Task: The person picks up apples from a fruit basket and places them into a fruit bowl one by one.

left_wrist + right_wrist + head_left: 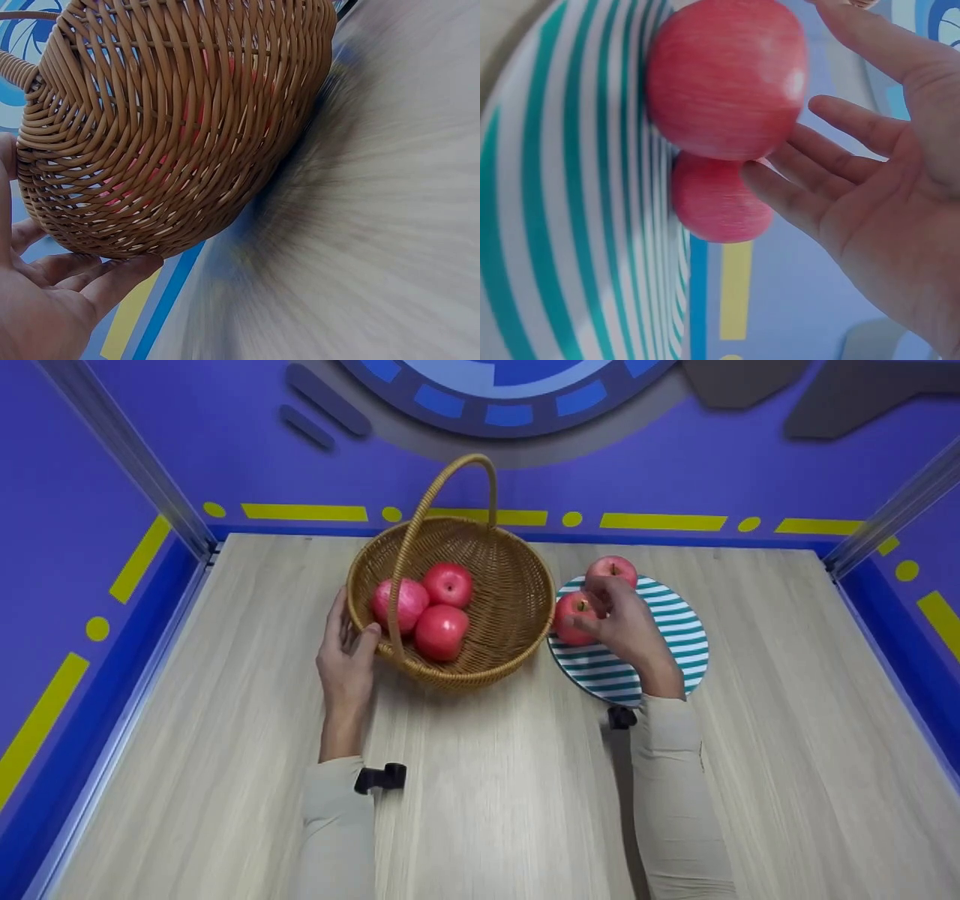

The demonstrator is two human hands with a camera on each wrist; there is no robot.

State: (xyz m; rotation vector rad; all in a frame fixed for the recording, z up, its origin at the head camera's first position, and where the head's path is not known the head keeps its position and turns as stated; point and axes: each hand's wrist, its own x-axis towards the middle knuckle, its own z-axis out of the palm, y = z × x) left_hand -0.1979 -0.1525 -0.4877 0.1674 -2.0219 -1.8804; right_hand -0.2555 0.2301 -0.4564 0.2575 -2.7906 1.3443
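Observation:
A brown wicker basket [510, 607] with a tall hoop handle stands on the left, with three red apples [442, 632] inside. At its left rim my left hand [347, 667] holds on, thumb over the edge and fingers along the outer weave [172, 135]. To the right, two apples lie on a green-and-white striped plate [679, 641]. Over the nearer apple [574, 619] hovers my right hand [626, 622], its fingers spread beside the fruit. The right wrist view shows those fingers loosely bent, not closed round the apple [727, 79]. Behind it sits the farther apple [613, 570].
A light wood-grain table [480, 795] lies under everything. Blue panels with yellow marks rise along the back [660, 487] and both sides. The basket's right rim comes close to the plate's left edge, and its handle arches high above the rim.

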